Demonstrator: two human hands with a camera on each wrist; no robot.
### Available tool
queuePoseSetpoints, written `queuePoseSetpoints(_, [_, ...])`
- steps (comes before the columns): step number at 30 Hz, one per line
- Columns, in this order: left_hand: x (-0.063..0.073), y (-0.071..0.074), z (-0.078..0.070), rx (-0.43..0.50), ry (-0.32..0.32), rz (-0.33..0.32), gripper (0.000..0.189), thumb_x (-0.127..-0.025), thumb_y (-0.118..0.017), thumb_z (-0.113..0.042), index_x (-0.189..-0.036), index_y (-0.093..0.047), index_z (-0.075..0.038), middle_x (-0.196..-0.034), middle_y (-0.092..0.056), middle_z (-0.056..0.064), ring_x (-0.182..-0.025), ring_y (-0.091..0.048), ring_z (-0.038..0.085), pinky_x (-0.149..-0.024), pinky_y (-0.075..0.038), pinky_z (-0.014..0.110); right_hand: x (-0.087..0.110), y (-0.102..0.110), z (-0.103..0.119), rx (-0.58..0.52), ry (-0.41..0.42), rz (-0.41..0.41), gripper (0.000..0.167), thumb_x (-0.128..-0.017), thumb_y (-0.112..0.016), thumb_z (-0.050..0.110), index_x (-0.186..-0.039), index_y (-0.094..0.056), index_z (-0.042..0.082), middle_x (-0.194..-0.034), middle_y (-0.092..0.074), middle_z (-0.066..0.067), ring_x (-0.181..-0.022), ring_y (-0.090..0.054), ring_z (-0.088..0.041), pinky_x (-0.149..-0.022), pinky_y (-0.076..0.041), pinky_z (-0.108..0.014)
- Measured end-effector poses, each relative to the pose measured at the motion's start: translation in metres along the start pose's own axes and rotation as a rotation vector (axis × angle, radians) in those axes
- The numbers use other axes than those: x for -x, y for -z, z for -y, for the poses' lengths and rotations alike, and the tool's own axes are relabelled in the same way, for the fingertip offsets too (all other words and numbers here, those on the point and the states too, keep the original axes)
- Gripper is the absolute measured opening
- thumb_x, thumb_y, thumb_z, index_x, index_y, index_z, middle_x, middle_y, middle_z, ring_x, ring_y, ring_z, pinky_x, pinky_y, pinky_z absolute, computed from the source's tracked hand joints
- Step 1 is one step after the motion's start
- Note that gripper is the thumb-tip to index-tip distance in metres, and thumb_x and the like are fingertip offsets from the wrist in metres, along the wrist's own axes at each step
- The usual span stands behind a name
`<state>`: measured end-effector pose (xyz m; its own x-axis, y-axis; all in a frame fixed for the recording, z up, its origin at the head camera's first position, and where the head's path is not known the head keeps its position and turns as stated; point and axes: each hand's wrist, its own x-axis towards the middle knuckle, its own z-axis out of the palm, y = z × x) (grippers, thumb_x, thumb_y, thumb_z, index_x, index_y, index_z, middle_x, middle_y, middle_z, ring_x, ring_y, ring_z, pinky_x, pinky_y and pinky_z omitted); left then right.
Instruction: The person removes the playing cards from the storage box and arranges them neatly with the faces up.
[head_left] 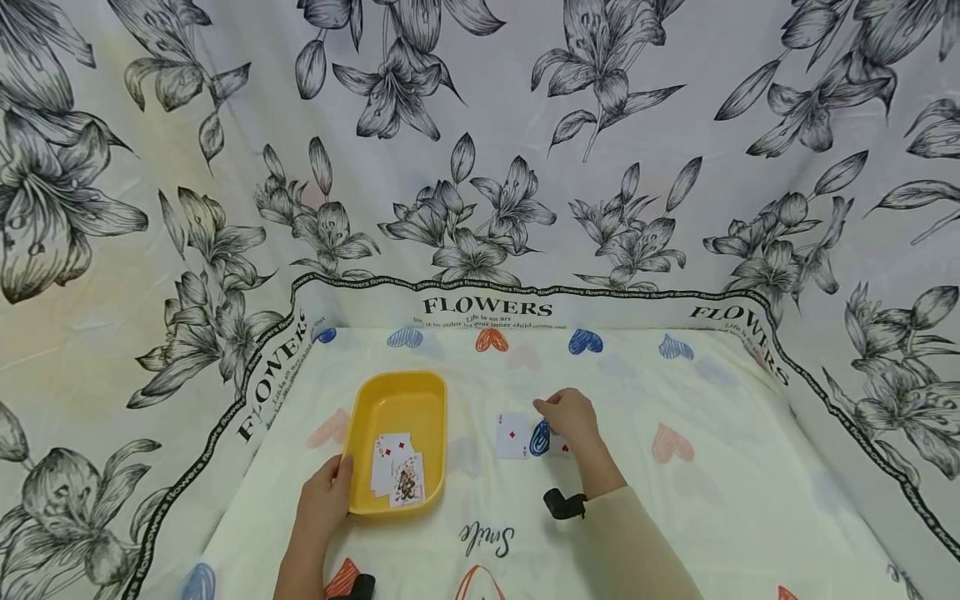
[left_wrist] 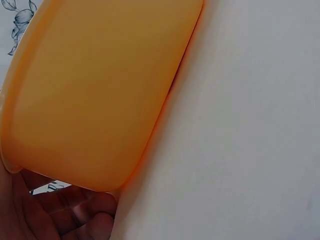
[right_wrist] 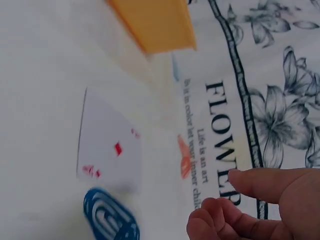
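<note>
My left hand [head_left: 325,498] grips the lower left rim of a yellow tray [head_left: 362,417], thumb on top; in the left wrist view its curled fingers [left_wrist: 82,212] lie by the tray's end. Inside the tray are playing cards [head_left: 384,471], red diamonds and a picture card [head_left: 407,481], overlapping face up. Flat on the cloth, right of the tray, lies an ace of diamonds [head_left: 512,436]. Above a second card [head_left: 560,446] with a red heart, partly covered by it, hovers my right hand [head_left: 573,417]. Its thumb and bent fingers stand apart with nothing between them in the right wrist view.
A white tablecloth [head_left: 480,392] with printed hearts covers the surface, and a blue printed heart [head_left: 540,437] shows between the two cards. Behind and at both sides hang white curtains [head_left: 480,108] with black flowers. A black wrist strap [head_left: 564,503] sits on the right wrist.
</note>
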<state>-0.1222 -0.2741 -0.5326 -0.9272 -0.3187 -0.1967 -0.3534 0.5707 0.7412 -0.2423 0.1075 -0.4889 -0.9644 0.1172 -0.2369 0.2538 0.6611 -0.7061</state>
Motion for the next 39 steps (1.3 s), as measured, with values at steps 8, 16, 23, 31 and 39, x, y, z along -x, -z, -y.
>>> queuePoseSetpoints(8, [0.001, 0.002, 0.004, -0.009, -0.02, -0.017, 0.066, -0.11, -0.032, -0.05, -0.148, -0.048, 0.001, -0.124, -0.062, 0.023, -0.088, -0.056, 0.026, -0.072, -0.046, 0.034, 0.006, -0.038, 0.062, -0.257, 0.137, 0.235, 0.027, -0.097, -0.072, 0.026, -0.1, -0.071, -0.001, -0.085, -0.069, -0.011, -0.069, -0.068, -0.019, -0.07, -0.06, -0.036])
queuePoseSetpoints(16, [0.002, 0.001, 0.005, 0.0, -0.006, -0.011, 0.069, -0.109, -0.032, -0.053, -0.149, -0.046, 0.001, -0.13, -0.06, 0.024, -0.094, -0.056, 0.027, -0.077, -0.048, 0.035, 0.021, -0.075, 0.107, -0.274, 0.224, 0.346, 0.023, -0.097, -0.073, 0.024, -0.095, -0.071, 0.001, -0.08, -0.069, -0.009, -0.068, -0.069, -0.019, -0.069, -0.06, -0.037])
queuePoseSetpoints(23, [0.001, 0.0, 0.004, 0.01, 0.001, -0.008, 0.066, -0.109, -0.034, -0.052, -0.149, -0.047, 0.0, -0.127, -0.061, 0.022, -0.09, -0.056, 0.025, -0.073, -0.048, 0.033, 0.034, -0.101, 0.131, -0.208, 0.195, 0.387, 0.021, -0.095, -0.076, 0.025, -0.091, -0.07, 0.006, -0.078, -0.068, -0.006, -0.066, -0.068, -0.017, -0.066, -0.059, -0.031])
queuePoseSetpoints(31, [0.002, 0.001, 0.005, -0.018, -0.057, -0.04, 0.061, -0.111, -0.036, -0.046, -0.146, -0.051, 0.002, -0.126, -0.064, 0.023, -0.091, -0.059, 0.026, -0.078, -0.05, 0.04, 0.05, -0.134, 0.146, -0.057, 0.246, 0.401, 0.027, -0.092, -0.079, 0.029, -0.08, -0.068, 0.008, -0.072, -0.067, -0.007, -0.065, -0.067, -0.021, -0.066, -0.057, -0.034])
queuePoseSetpoints(39, [0.0, 0.001, 0.007, -0.027, -0.09, -0.054, 0.063, -0.11, -0.036, -0.048, -0.144, -0.054, 0.002, -0.123, -0.066, 0.022, -0.091, -0.06, 0.026, -0.081, -0.05, 0.045, 0.057, -0.167, 0.156, 0.305, 0.294, 0.267, 0.033, -0.088, -0.081, 0.039, -0.093, -0.066, 0.009, -0.077, -0.057, 0.001, -0.069, -0.055, -0.016, -0.069, -0.05, -0.03])
